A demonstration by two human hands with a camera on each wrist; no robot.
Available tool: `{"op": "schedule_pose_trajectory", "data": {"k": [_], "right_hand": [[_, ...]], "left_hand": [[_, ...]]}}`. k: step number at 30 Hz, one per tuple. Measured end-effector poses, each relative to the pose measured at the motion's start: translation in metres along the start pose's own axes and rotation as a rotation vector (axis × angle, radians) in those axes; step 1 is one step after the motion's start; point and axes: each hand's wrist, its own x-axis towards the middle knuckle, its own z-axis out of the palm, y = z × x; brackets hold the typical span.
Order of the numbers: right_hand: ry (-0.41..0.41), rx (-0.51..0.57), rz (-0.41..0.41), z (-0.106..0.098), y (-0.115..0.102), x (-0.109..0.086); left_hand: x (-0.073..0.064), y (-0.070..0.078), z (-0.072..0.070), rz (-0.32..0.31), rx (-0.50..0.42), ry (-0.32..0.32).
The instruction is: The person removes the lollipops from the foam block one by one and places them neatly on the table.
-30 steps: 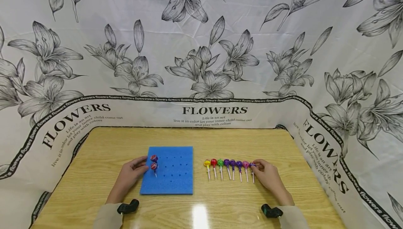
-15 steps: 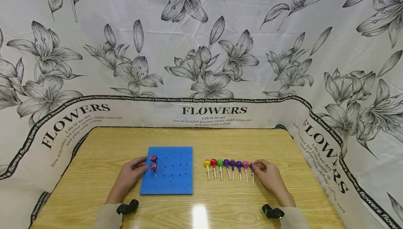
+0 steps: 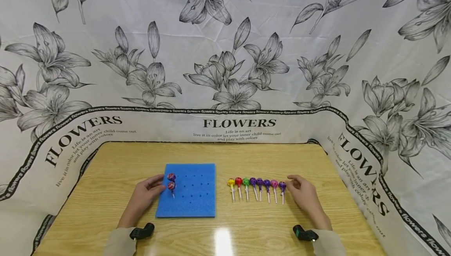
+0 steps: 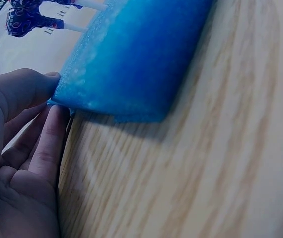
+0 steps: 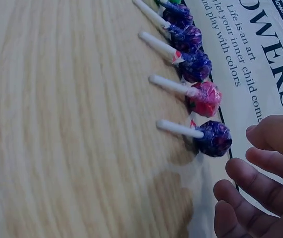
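A blue foam board (image 3: 185, 207) with rows of small holes lies left of centre on the table. Two red-and-purple lollipops (image 3: 171, 186) stand in its left side, sticks down in the foam. My left hand (image 3: 143, 194) grips the board's left edge, thumb and fingertips meeting at the foam in the left wrist view. On the right, several lollipops lie in a row, from a yellow lollipop (image 3: 230, 182) to a pink lollipop (image 5: 204, 98) and a purple lollipop (image 5: 214, 139) at the right end. Just beside that last one, my right hand (image 3: 303, 194) has its fingers apart, holding nothing.
The wooden table (image 3: 246, 232) carries the board and the lollipop row, with a strip of tabletop between them. White flower-printed cloth (image 3: 243, 130) borders the table at the back and both sides. Each wrist wears a black device (image 3: 142, 231).
My right hand has let go of the purple lollipop at the row's right end and drawn slightly to the right, fingers spreading. The left hand stays at the board.
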Motion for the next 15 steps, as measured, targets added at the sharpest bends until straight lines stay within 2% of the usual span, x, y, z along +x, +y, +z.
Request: {"op": "schedule_pose_trajectory", "data": {"k": [8, 15], "right_hand": [[0.041, 0.036, -0.038, 0.009, -0.019, 0.008], [0.079, 0.1, -0.12, 0.026, -0.037, 0.011]], "left_hand": [[-0.002, 0.002, 0.001, -0.015, 0.008, 0.012], [0.0, 0.002, 0.001, -0.021, 0.003, 0.015]]}}
